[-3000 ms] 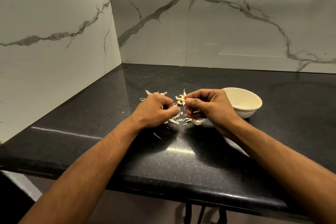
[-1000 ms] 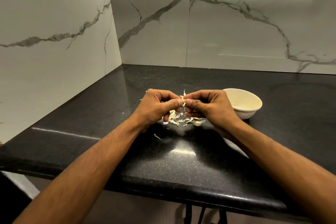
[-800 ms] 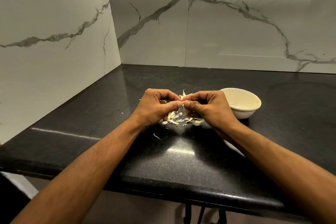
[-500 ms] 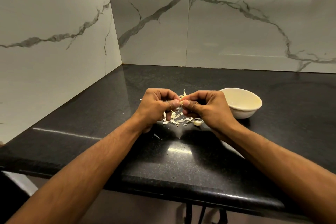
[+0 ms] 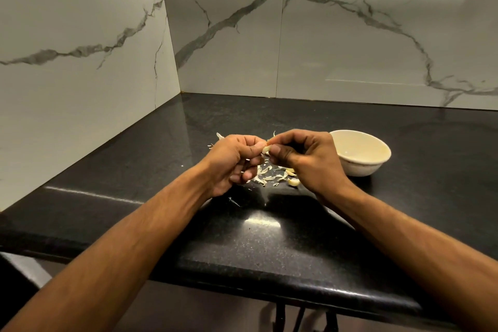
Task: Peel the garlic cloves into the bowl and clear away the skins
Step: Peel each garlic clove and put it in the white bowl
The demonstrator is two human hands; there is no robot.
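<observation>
Both hands, left (image 5: 233, 162) and right (image 5: 304, 159), pinch one clove (image 5: 266, 149) mid-peel; skins (image 5: 266, 174) litter the tabletop (image 5: 269, 237), bowl (image 5: 359, 167) looks empty.

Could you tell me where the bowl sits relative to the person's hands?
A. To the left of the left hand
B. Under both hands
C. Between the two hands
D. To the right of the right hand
D: the bowl stands on the counter just past the right hand, while the left hand is on the far side of it.
</observation>
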